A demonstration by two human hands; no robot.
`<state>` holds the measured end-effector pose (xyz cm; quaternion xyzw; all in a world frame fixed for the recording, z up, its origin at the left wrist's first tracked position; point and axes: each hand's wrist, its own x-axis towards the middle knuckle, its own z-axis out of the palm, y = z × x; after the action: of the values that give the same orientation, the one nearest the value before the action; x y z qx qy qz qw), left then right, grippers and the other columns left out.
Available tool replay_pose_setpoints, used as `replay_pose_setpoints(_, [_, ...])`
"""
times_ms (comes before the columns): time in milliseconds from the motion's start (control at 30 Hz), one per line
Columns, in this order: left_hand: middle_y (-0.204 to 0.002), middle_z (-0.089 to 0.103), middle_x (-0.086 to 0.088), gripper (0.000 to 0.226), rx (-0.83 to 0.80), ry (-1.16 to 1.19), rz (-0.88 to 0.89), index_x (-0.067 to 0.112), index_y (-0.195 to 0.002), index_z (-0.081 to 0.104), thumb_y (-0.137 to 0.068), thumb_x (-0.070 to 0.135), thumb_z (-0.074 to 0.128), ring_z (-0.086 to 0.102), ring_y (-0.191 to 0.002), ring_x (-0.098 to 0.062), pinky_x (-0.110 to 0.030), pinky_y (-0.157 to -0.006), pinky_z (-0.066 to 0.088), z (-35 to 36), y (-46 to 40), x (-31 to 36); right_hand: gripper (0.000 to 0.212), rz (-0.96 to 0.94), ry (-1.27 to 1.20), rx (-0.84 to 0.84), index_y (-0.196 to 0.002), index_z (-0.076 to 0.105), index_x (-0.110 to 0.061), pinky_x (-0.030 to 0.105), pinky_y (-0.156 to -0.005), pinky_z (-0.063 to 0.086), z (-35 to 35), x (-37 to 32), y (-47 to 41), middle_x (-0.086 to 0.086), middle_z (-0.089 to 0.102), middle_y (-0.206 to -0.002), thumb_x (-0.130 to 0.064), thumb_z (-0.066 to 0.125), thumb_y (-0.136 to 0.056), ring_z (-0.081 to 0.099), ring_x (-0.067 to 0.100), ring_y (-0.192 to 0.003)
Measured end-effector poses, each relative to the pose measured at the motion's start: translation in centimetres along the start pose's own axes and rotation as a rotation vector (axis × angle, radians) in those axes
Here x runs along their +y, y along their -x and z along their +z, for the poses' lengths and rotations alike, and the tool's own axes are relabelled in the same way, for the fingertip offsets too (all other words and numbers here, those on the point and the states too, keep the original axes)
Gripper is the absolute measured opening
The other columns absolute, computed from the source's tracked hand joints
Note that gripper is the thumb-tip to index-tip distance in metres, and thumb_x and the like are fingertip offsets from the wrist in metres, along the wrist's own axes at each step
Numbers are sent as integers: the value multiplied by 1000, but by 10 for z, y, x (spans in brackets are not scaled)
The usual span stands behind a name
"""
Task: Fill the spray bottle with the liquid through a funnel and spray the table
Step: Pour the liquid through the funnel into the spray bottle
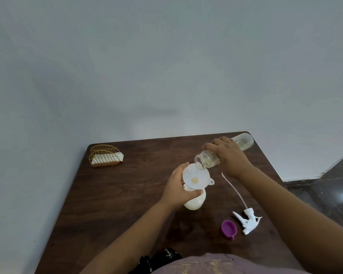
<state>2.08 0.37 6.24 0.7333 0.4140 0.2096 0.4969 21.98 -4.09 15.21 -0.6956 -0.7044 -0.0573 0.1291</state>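
A white spray bottle [194,202] stands on the dark wooden table [117,194] with a white funnel [195,178] in its neck. My left hand [178,187] grips the bottle's neck just under the funnel. My right hand [229,155] holds a clear bottle [244,142] of pale liquid, tipped almost level, its open mouth over the funnel's far rim. A thin stream runs from it into the funnel. The white trigger spray head [248,221] with its long dip tube lies on the table to the right.
A purple cap [228,228] lies beside the spray head near the front right. A gold wire holder [105,156] with white napkins stands at the far left corner. The table's right edge drops to a dark tiled floor [325,190].
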Motion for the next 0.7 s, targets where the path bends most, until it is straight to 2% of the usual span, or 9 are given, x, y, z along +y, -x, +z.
replay_pose_setpoints(700, [-143,46,9,94,-20,-14,-8,31,-143,37,-64,38,87,48,-128,-16,-46,-102,51,-3,0,5,43,13,-11,1,-112,61,-26,28,-84,28,-2,-2,-2,-2,61,-99,-9,70,-73,48,22,-96])
